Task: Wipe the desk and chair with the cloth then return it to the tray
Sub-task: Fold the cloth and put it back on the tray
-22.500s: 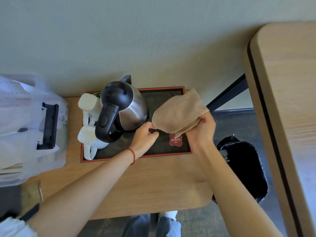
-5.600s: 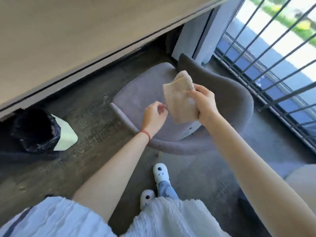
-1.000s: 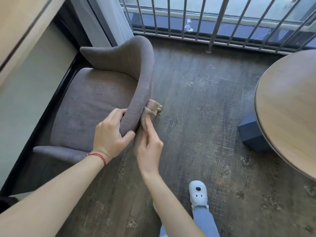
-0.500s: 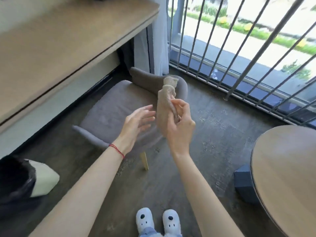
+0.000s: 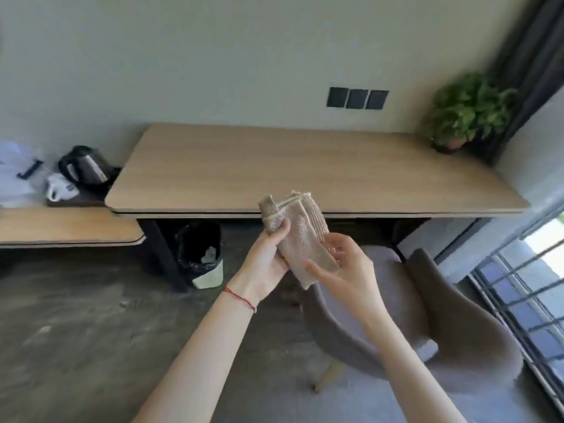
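Observation:
I hold the folded beige cloth in the air in front of the wooden desk, above the floor. My left hand pinches its upper left corner. My right hand cups its lower end from the right with fingers spread around it. The grey upholstered chair stands below and to the right of my hands, partly under the desk. The dark tray lies far left on a lower wooden shelf, mostly hidden behind the desk's corner.
On the tray stand a black-and-steel kettle and white cups. A clear plastic bag sits at far left. A black-lined bin stands under the desk. A potted plant is on the desk's right end; a barred window is right.
My view has swung from the chair and window towards the desk and wall. The cloth has come away from the chair back, and my left hand now grips it together with the right.

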### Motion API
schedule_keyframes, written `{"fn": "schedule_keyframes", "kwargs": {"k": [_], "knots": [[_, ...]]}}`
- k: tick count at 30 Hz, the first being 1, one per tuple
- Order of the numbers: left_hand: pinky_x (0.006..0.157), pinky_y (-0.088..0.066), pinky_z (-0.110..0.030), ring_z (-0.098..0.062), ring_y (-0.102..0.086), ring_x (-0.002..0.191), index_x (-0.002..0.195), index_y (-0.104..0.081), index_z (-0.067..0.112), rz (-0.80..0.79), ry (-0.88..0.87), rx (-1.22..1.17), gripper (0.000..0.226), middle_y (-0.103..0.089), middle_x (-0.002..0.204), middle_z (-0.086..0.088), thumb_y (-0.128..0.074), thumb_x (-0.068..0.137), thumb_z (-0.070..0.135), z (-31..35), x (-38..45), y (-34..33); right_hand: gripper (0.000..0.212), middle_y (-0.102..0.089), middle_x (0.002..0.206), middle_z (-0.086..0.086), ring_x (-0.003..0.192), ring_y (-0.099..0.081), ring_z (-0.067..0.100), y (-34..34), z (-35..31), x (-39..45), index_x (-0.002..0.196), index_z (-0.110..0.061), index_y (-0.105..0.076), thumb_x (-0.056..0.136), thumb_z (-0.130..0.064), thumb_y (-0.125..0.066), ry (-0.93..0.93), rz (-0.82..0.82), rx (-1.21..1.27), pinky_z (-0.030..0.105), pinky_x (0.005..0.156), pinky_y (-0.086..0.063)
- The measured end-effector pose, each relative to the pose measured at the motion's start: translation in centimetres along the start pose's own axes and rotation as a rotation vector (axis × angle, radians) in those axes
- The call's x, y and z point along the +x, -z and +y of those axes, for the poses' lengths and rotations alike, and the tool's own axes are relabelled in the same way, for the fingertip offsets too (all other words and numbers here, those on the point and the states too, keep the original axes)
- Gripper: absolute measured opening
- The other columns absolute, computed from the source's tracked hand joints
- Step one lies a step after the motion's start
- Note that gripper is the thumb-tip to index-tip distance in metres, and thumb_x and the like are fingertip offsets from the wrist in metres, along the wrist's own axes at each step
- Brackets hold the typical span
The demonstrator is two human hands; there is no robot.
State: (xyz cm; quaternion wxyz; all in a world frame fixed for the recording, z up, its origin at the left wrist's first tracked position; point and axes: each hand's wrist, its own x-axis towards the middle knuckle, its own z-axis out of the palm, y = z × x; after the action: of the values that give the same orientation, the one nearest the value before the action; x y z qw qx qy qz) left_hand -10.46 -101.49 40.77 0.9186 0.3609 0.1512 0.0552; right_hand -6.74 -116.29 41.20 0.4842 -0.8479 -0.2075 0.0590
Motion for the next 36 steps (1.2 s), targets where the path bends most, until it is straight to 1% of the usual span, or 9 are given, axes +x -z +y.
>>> {"fn": "schedule_keyframes", "kwargs": {"k": [6,11,15,19,24,27,29,33,36], "knots": [[0.094,-0.049,-0.042,-0.024,-0.06,0.114,0.128,-0.053,0.013,0.117,-0.148,-0.178,0.036,-0.064,0.123,-0.01,-0.047,0.095,0.025,11.5,1.8,11.1,0.051,-0.06,0.101,-0.004,0.091,-0.059,0.015,-13.1,-7.2,8.6,0.105,-0.018,-0.055,0.066,-0.035,-0.084,0.041,-0.141,-0.07,0.021,0.073,-0.047],[0.096,-0.046,-0.045,-0.028,-0.056,0.119,0.131,-0.05,0.012,0.194,-0.197,-0.281,0.038,-0.06,0.128,-0.013,-0.042,0.097,0.028,21.3,4.3,19.3,0.066,-0.057,0.104,-0.003,0.081,-0.066,0.01,-24.0,-13.2,14.5,0.115,-0.017,-0.047,0.063,-0.023,-0.087,-0.235,-0.146,0.441,0.023,0.069,-0.05],[0.097,-0.047,-0.045,-0.029,-0.057,0.119,0.125,-0.057,0.013,0.218,-0.265,-0.277,0.035,-0.063,0.126,-0.013,-0.041,0.097,0.028,27.4,7.3,24.5,0.052,-0.069,0.091,0.005,0.078,-0.067,0.012,-31.5,-16.5,18.8,0.103,-0.003,-0.065,0.064,-0.03,-0.086,-0.331,-0.271,0.637,0.021,0.069,-0.051],[0.104,-0.04,-0.047,-0.032,-0.051,0.125,0.134,-0.047,0.007,0.233,-0.28,-0.313,0.044,-0.054,0.135,-0.02,-0.041,0.097,0.03,32.1,11.0,29.7,0.009,-0.074,0.079,-0.008,0.076,-0.066,0.005,-37.3,-19.0,24.1,0.086,-0.018,-0.071,0.08,-0.012,-0.074,-0.084,-0.314,0.526,0.012,0.064,-0.049],[0.099,-0.042,-0.039,-0.026,-0.05,0.117,0.138,-0.043,0.011,0.268,-0.358,-0.173,0.06,-0.048,0.135,-0.019,-0.05,0.088,0.043,37.1,16.6,35.3,0.017,-0.058,0.079,-0.018,0.072,-0.051,0.0,-42.9,-22.8,33.0,0.09,-0.017,-0.05,0.086,-0.002,-0.056,0.365,-0.476,0.342,0.016,0.063,-0.04],[0.1,-0.043,-0.038,-0.019,-0.049,0.124,0.14,-0.04,0.022,0.318,-0.329,-0.096,0.094,-0.049,0.137,-0.004,-0.07,0.061,0.064,39.9,19.1,38.5,0.029,-0.054,0.071,-0.025,0.057,-0.045,-0.003,-45.8,-26.1,38.4,0.091,-0.03,-0.042,0.087,-0.002,-0.052,0.523,-0.535,0.203,0.01,0.052,-0.033],[0.1,-0.044,-0.036,-0.016,-0.049,0.127,0.139,-0.039,0.029,0.332,-0.307,0.058,0.1,-0.052,0.139,0.001,-0.07,0.054,0.07,42.1,20.4,41.0,0.027,-0.056,0.065,-0.021,0.052,-0.046,0.0,-47.7,-28.1,41.9,0.095,-0.027,-0.042,0.09,-0.002,-0.053,0.613,-0.56,0.118,0.01,0.049,-0.034],[0.086,-0.053,-0.024,-0.017,-0.064,0.109,0.108,-0.066,0.024,0.308,-0.278,0.258,0.068,-0.072,0.108,0.001,-0.083,0.05,0.055,46.9,22.1,46.6,0.012,-0.06,0.078,0.03,0.067,-0.056,0.044,-52.9,-31.1,48.1,0.101,-0.01,-0.045,0.096,-0.019,-0.053,0.558,-0.586,0.105,0.053,0.061,-0.046],[0.088,-0.053,-0.035,-0.023,-0.064,0.107,0.106,-0.068,0.02,0.376,-0.255,0.377,0.053,-0.071,0.109,-0.006,-0.082,0.061,0.044,50.5,24.2,50.9,0.017,-0.065,0.081,0.018,0.075,-0.062,0.036,-58.0,-30.7,51.8,0.101,-0.012,-0.049,0.094,-0.025,-0.057,0.289,-0.508,0.189,0.046,0.067,-0.052]]}}
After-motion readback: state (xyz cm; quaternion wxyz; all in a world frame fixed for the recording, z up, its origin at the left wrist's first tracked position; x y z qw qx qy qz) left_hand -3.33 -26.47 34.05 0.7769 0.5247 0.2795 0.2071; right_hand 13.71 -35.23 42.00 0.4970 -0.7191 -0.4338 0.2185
